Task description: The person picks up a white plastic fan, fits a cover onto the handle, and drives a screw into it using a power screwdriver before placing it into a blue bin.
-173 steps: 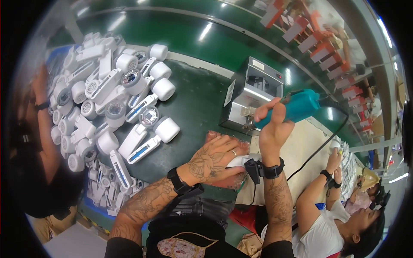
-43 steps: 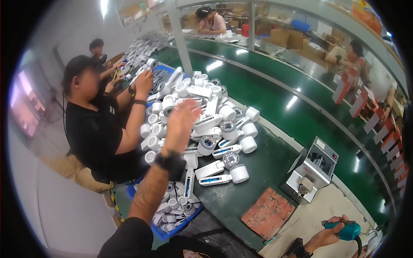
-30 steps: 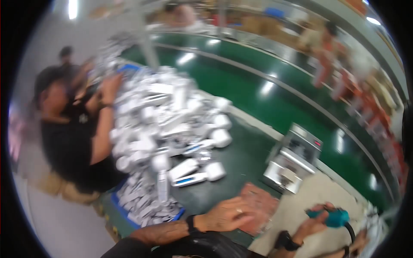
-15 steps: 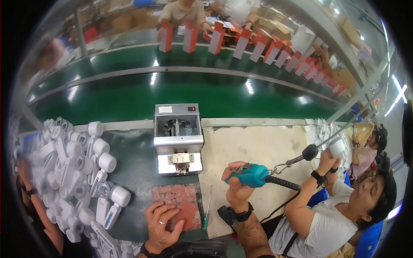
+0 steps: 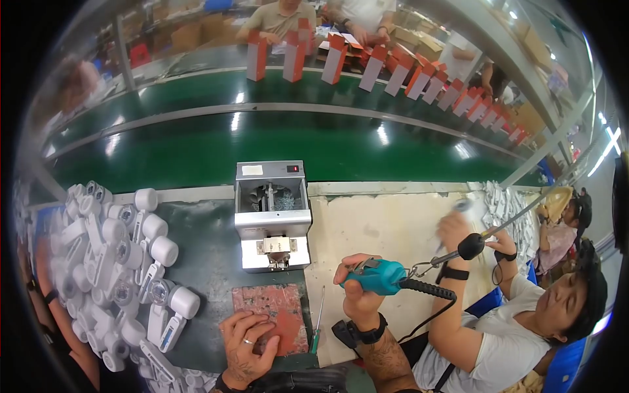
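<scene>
My left hand [image 5: 250,344] lies over a worn red mat [image 5: 265,301] at the near edge of the bench, fingers loosely bent and thumb apart, with nothing seen in it. My right hand [image 5: 360,298] is wrapped round a teal electric screwdriver [image 5: 380,277], raised over the pale board. A metal hook and a cord lead away from the tool; its bit is not visible. Beyond the mat stands a grey screw feeder [image 5: 272,223] with small screws in its tray. A hand screwdriver [image 5: 315,337] with a teal handle lies beside the mat.
White handheld devices with round heads [image 5: 164,251] are heaped at the left. A green conveyor [image 5: 196,147] crosses behind the feeder; red-and-white boxes [image 5: 333,60] stand in a row farther back. At the right, a co-worker [image 5: 504,327] reaches over the pale board [image 5: 354,216].
The co-worker's one hand has swung left over the pale board, blurred. The far boxes have shifted slightly right. My hands have kept nearly the same places and hold.
</scene>
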`<state>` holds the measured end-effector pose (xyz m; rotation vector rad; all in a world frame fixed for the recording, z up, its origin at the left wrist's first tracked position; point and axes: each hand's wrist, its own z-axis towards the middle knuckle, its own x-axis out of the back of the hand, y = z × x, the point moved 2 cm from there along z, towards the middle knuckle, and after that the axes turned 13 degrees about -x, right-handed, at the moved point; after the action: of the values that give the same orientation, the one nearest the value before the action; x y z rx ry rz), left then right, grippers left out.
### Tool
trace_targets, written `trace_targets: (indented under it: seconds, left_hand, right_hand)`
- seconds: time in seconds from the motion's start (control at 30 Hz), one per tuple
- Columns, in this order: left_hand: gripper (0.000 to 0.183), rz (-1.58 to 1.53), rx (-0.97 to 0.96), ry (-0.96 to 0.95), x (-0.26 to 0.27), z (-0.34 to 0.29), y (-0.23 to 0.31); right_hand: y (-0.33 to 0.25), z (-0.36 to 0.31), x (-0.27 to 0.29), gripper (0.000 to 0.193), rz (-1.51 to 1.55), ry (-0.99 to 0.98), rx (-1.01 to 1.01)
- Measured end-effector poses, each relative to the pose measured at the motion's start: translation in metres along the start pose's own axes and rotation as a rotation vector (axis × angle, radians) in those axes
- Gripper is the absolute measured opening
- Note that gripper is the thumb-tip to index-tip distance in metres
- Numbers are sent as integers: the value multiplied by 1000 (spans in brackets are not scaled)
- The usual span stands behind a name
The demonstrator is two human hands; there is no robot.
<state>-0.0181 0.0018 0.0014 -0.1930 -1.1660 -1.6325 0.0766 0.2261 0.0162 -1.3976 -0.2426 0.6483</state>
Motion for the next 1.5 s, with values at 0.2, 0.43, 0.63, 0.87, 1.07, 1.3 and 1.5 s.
trace_targets:
  seconds: [0.2,0.43,0.63,0.87,1.07,1.3,1.5]
  left_hand:
    - [20,11,-16,5,0,1,0]
    - [20,38,-51,26,2,0,2]
    - [27,110,-92,-91,14,9,22]
    - [27,-86,-216,-177,12,66,55]
    - [44,-60,-234,-265,-113,158,58]
    - [54,15,-101,-350,-208,186,45]
    - [41,-187,-57,-400,-178,173,47]
  right_hand:
    - [2,-1,1,61,-13,-12,-20]
    - [4,-3,-3,59,-44,-76,-28]
    - [-2,0,0,43,-94,4,85]
    - [-40,-47,28,49,-20,60,-101]
    - [-51,-95,55,45,22,77,-44]
    - [-59,-112,67,48,6,89,-7]
    - [-55,-103,69,62,-144,183,-13]
